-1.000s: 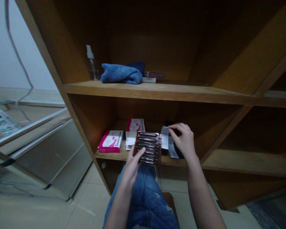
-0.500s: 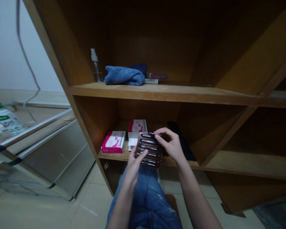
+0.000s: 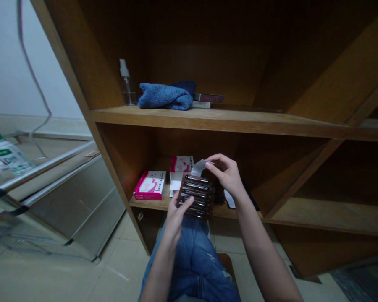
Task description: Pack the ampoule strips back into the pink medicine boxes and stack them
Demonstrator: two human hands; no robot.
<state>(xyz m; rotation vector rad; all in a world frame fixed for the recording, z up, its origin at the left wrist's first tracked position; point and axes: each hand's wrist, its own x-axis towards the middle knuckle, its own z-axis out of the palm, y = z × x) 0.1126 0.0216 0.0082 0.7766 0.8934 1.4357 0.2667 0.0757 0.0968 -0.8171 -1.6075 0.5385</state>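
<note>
Wooden shelf point(image 3: 208, 119) ahead: left hand point(image 3: 176, 209) grips a vial tray point(image 3: 195, 196); right hand point(image 3: 226, 174) pinches a paper slip point(image 3: 198, 167) above it.

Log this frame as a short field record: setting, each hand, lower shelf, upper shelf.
setting: wooden shelf unit, person seated before it
left hand: holds vial tray from below
right hand: pinches paper slip above the tray
lower shelf: closed pink box, open pink box
upper shelf: spray bottle, blue towel, small boxes
</note>
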